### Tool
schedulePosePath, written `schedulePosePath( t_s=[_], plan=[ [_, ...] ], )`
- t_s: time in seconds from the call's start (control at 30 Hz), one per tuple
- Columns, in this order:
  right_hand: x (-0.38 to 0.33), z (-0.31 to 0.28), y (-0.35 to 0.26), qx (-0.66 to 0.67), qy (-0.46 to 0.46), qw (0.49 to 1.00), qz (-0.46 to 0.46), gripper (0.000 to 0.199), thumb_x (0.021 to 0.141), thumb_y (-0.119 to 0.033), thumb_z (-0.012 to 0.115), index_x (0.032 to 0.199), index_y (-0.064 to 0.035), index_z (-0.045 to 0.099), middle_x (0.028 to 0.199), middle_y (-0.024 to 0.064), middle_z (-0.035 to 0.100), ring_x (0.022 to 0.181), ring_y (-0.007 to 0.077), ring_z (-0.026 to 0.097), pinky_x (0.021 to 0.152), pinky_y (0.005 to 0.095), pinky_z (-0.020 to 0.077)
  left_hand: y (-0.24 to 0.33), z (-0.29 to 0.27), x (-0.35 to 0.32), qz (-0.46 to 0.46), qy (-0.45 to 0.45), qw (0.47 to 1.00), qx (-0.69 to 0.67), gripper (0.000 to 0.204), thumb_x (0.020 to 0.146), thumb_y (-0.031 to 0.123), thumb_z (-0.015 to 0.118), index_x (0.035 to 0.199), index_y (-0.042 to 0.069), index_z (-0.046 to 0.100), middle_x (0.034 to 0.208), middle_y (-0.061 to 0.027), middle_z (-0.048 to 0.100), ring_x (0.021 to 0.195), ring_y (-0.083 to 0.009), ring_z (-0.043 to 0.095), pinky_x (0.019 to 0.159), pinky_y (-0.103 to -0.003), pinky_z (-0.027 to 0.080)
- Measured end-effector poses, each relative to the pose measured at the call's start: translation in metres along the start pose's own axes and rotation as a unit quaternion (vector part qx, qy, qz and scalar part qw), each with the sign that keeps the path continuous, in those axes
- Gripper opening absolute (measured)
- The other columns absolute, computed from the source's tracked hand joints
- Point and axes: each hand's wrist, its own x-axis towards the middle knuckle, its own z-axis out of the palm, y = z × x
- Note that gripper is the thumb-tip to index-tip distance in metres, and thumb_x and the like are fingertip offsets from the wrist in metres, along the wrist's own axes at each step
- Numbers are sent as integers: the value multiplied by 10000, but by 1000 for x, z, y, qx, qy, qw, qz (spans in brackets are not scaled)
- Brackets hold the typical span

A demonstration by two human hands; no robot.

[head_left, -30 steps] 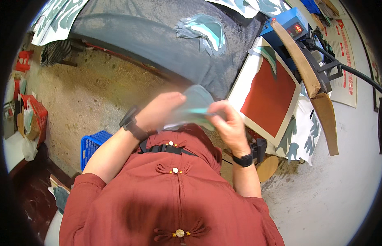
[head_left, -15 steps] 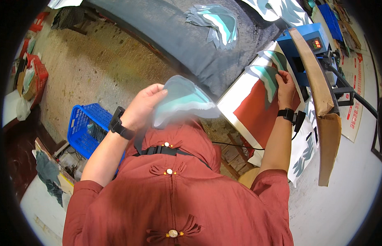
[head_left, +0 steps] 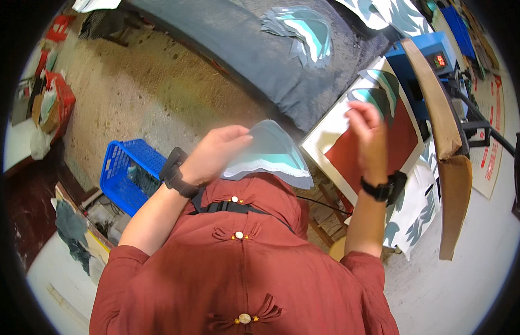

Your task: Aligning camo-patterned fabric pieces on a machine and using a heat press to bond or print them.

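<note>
My left hand (head_left: 215, 151) pinches the edge of several thin layered fabric pieces (head_left: 274, 148), patterned in grey, teal and white, which hang over my lap. My right hand (head_left: 369, 137) is raised over a white-edged board with a dark red surface (head_left: 371, 151). Its fingers are bent and smeared by motion, so whether they are closed cannot be told. Just beyond that hand, similar patterned pieces (head_left: 387, 89) lie at the board's far end.
A fanned stack of patterned pieces (head_left: 316, 42) lies on a grey cloth-covered surface (head_left: 237, 50). Right of the board stand a blue machine (head_left: 424, 44) with a lit display and a long brown padded bar (head_left: 452, 195). A blue plastic basket (head_left: 117, 181) with dark fabric is at left.
My right hand has come away from the pieces on the board, moving left and nearer to me. The fabric in my left hand has shifted slightly right and down.
</note>
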Motion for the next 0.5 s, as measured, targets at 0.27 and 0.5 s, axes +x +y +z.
schedulePosePath(
  t_s=[0.27,0.5],
  plan=[
    [-67,82,-29,236,-82,950,186,149,995,-170,640,1044,-33,671,906,-54,609,835,32,519,747,200,426,32,8,11,-26,-88,993,79,254,1005,199,634,1147,0,704,1002,24,692,896,-53,601,804,-241,502],
    [-100,93,-10,403,29,879,254,103,989,-164,609,963,-72,648,834,-56,600,748,27,532,680,196,429,30,8,17,307,-84,868,381,224,938,91,669,1149,47,729,1014,-93,724,926,-192,666,821,-286,510]
  ],
)
